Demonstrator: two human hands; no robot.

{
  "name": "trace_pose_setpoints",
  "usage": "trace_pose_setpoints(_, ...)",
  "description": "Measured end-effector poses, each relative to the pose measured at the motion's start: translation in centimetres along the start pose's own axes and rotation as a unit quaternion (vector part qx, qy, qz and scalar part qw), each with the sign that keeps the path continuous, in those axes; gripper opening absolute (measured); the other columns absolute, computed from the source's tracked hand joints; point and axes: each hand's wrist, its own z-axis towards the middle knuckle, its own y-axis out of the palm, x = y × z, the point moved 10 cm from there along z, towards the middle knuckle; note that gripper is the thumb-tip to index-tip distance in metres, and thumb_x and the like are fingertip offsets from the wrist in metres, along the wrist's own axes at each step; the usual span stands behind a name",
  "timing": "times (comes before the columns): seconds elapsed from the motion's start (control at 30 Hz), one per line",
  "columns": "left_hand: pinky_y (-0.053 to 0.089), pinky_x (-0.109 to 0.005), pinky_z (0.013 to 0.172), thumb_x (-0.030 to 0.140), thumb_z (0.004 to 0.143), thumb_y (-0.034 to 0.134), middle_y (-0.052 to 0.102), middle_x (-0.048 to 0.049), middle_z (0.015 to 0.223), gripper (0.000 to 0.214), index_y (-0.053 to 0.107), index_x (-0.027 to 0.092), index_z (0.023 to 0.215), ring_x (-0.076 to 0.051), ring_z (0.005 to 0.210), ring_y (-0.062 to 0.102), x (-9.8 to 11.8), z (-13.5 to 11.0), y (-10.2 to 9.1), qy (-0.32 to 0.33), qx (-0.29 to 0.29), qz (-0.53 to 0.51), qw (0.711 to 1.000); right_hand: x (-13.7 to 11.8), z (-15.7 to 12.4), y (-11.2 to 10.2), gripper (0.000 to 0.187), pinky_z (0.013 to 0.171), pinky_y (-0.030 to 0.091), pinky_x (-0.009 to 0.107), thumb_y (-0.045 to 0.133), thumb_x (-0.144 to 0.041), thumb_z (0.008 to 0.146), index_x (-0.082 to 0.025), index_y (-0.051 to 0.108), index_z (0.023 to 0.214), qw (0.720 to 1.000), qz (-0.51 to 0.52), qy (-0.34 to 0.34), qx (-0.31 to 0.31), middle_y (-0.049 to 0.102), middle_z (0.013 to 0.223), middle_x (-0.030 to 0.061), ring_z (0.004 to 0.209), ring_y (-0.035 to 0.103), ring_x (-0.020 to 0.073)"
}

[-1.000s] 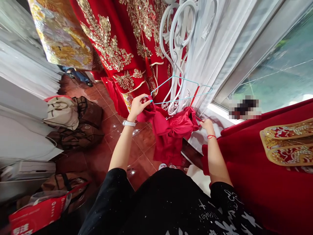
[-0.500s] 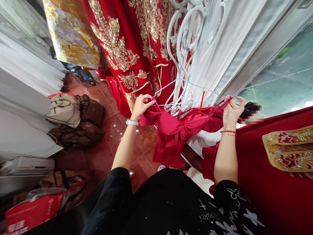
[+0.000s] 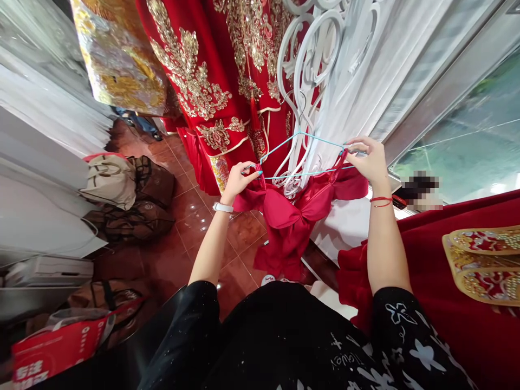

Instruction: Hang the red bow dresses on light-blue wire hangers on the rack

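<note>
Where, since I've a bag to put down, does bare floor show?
Bare tiles show between the brown bags and the dress, under the left arm. Crowded: far left, by those bags and a red bag; right, by a red gown.

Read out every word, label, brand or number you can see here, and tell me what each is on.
"flower", as it seems to read: white script on the black shirt.
"专注", probably: large white characters on the red bag; its finer print is too small to read.
Mark on the brown bag: too small to read.
Marking on the white shoe: too small to read.
</note>
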Motion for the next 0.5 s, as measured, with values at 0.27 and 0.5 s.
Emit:
trace_pose_setpoints(0.27,0.041,-0.031,0.075,0.039,0.084,0.076,0.046,0.0030,0.066,0.019,0.068,0.021,0.085,-0.017,0.070,0.045,-0.1,-0.3,-0.6,-0.004,0.014,0.009,1.000,-1.4,-0.7,0.8,0.013,0.093,0.058,0.039,0.070,-0.018,0.072,-0.020,0.074,0.084,0.995,-0.080,-0.032,-0.042,0.078,0.088,0.0050,0.087,0.073,0.0220)
trace_pose_setpoints(0.5,0.042,-0.031,0.077,0.037,0.082,0.080,0.049,0.0034,0.067,0.020,0.072,0.021,0.090,-0.017,0.070,0.047,-0.3,-0.1,-0.9,-0.011,0.023,0.010,1.000,-0.5,2.9,2.8,0.036,0.079,0.054,0.040,0.078,-0.054,0.082,-0.022,0.071,0.068,0.939,-0.260,-0.059,-0.215,0.072,0.078,0.0064,0.075,0.066,0.0223)
